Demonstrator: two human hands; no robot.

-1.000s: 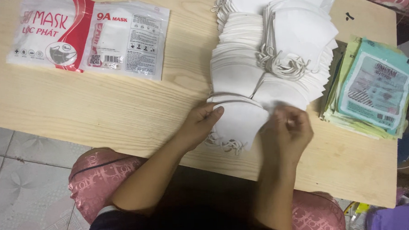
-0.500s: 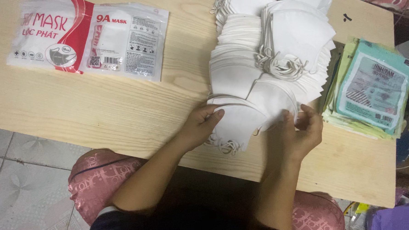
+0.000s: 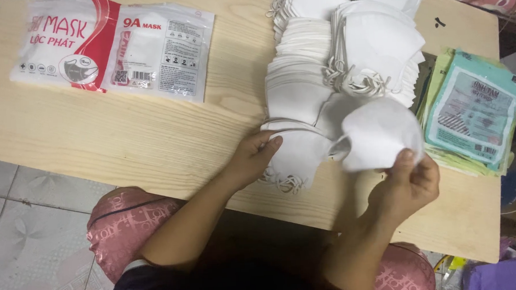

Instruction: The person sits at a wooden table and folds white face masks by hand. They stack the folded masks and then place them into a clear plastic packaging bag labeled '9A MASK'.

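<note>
Your right hand [image 3: 407,182] is up off the table [image 3: 153,144] now, grip pinched on a single white mask [image 3: 379,134], thumb and fingertips clamped on its near right edge. That mask hangs lifted, just right of the near end of the mask stack [image 3: 302,85], its left edge overlapping the masks beneath it.

Your left hand [image 3: 253,160] is down at the near end of that stack, fingers curled loosely over the edge of the bottom mask [image 3: 296,158], touching it; the grip looks relaxed, resting on the fabric, not closed around it. White ear loops spill out under that mask toward the table's near edge.

The stack itself runs from the near middle of the table away toward the far edge, fanned like shingles. Just right of it sits a second bundle of masks [image 3: 378,47], its elastic loops bunched at its near left corner, touching the main stack.

Far right, a pile of flat packets in teal and pale green [image 3: 474,115] lies near the table's right edge, just beside the lifted mask. Far left, well apart from your hands, two printed mask bags: a red and white one [image 3: 65,46], and a clear white one [image 3: 161,53] overlapping it on its right.

Below the table edge, pink patterned fabric [image 3: 125,223] covers your knees, tiled floor [image 3: 24,230] to the left.
</note>
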